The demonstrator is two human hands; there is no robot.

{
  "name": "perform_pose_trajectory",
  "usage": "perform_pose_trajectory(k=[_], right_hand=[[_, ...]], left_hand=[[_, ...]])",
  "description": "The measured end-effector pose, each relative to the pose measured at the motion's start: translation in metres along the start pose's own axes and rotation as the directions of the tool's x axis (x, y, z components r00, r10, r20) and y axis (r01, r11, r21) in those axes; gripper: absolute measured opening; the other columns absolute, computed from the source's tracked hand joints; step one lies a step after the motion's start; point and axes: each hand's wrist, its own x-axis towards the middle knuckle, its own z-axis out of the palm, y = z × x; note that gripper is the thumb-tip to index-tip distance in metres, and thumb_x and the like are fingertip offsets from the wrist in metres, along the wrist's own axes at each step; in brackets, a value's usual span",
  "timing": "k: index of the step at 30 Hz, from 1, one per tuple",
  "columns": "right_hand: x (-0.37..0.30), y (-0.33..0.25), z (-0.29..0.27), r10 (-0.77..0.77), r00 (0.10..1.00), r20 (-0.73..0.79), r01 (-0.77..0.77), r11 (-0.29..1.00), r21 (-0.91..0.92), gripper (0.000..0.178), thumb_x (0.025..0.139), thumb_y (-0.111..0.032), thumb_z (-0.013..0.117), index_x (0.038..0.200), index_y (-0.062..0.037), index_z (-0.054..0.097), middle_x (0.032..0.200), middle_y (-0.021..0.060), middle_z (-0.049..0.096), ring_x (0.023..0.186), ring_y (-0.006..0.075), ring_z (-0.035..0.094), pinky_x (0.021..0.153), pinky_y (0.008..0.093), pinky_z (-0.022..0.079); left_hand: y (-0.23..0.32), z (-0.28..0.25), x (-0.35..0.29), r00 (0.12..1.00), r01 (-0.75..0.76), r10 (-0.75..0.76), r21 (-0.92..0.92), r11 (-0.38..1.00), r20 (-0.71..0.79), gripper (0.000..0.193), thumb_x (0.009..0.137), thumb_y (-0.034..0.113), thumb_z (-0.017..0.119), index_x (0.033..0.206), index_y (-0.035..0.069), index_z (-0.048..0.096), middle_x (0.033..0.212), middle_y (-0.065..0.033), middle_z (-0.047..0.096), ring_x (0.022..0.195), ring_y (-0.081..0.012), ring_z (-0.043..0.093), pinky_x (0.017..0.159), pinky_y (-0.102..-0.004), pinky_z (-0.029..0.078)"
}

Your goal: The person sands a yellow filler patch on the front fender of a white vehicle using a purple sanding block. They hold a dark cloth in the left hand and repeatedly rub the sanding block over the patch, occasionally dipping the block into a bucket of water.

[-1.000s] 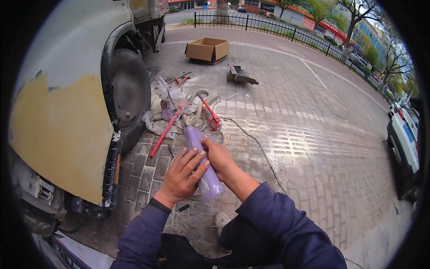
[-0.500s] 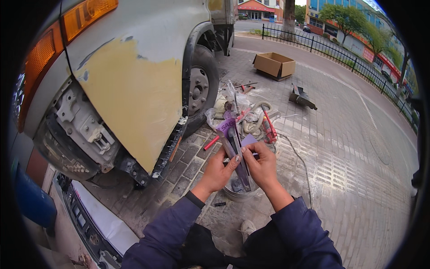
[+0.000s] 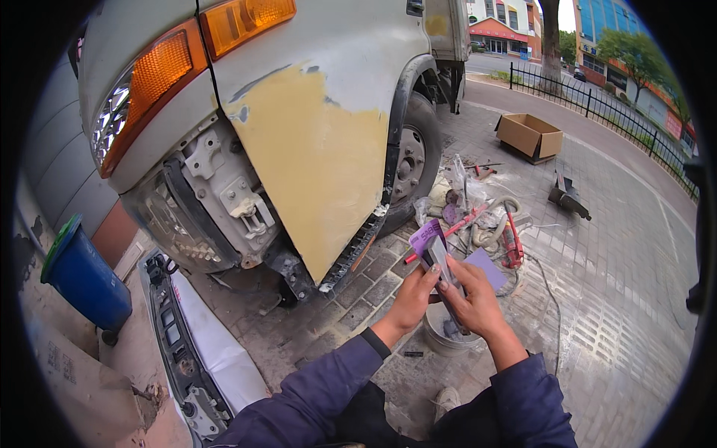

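Note:
Both my hands hold a long, narrow grey sanding block with a strip of purple sandpaper at its far end. My left hand grips it from the left with the thumb on top. My right hand is closed around its other side, covering much of the lower part. A pale lavender sheet shows just beyond my right hand; whether I hold it I cannot tell. Beneath my hands stands a whitish bucket. In front is a truck's corner panel, patched with yellow filler.
Beyond my hands lie a red sander-like tool, a pale hose and plastic wrapping. An open cardboard box and a dark part sit farther off. At left are a blue bin and a removed truck trim panel.
The view has swung left, so the truck and ground sit farther right. My right hand has closed farther over the sanding block, and the sandpaper's far end is tilted lower.

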Motion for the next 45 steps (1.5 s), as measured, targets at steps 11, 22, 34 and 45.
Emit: perform_pose_trajectory(k=[11, 22, 34, 45], right_hand=[[0.003, 0.017, 0.019, 0.217, 0.969, -0.121, -0.205, 0.973, 0.109, 0.068, 0.098, -0.032, 0.084, 0.159, -0.0094, 0.061, 0.115, 0.0192, 0.067, 0.099, 0.0314, 0.069, 0.089, 0.0416, 0.056], [0.001, 0.026, 0.019, 0.471, 0.864, 0.179, -0.407, 0.443, 0.798, 0.043, 0.117, -0.027, 0.056, 0.149, -0.0011, 0.063, 0.137, 0.0083, 0.071, 0.118, 0.0185, 0.071, 0.100, 0.0348, 0.058], [-0.006, 0.008, 0.014, 0.389, 0.894, 0.223, -0.367, 0.350, 0.862, 0.046, 0.117, -0.030, 0.057, 0.149, 0.0008, 0.064, 0.134, 0.0051, 0.072, 0.114, 0.0128, 0.069, 0.098, 0.0298, 0.056], [-0.012, 0.005, 0.021, 0.271, 0.935, 0.228, -0.353, 0.646, 0.676, 0.040, 0.116, -0.023, 0.062, 0.150, -0.0012, 0.067, 0.139, 0.0038, 0.070, 0.125, 0.0128, 0.062, 0.108, 0.0306, 0.049]], left_hand=[[-0.008, 0.001, -0.011, 0.965, -0.169, 0.223, 0.317, 0.933, -0.141, 0.045, 0.121, 0.031, 0.048, 0.147, -0.002, 0.062, 0.126, -0.0130, 0.076, 0.116, -0.0247, 0.070, 0.100, -0.0401, 0.053], [-0.011, 0.021, -0.027, 0.824, -0.556, 0.400, 0.708, 0.436, 0.401, 0.089, 0.102, 0.016, 0.064, 0.181, 0.019, 0.025, 0.187, -0.0240, 0.009, 0.171, -0.0508, 0.013, 0.137, -0.0585, 0.019], [-0.034, 0.040, -0.004, 0.857, -0.286, 0.449, 0.491, 0.823, -0.254, 0.083, 0.117, 0.045, 0.060, 0.171, -0.005, 0.024, 0.168, -0.0216, 0.041, 0.158, -0.0281, 0.040, 0.132, -0.0425, 0.032], [-0.027, 0.036, 0.013, 0.868, -0.312, 0.413, 0.347, 0.885, -0.274, 0.098, 0.116, 0.065, 0.046, 0.174, -0.006, 0.013, 0.170, -0.0230, 0.035, 0.156, -0.0293, 0.039, 0.130, -0.0394, 0.030]])
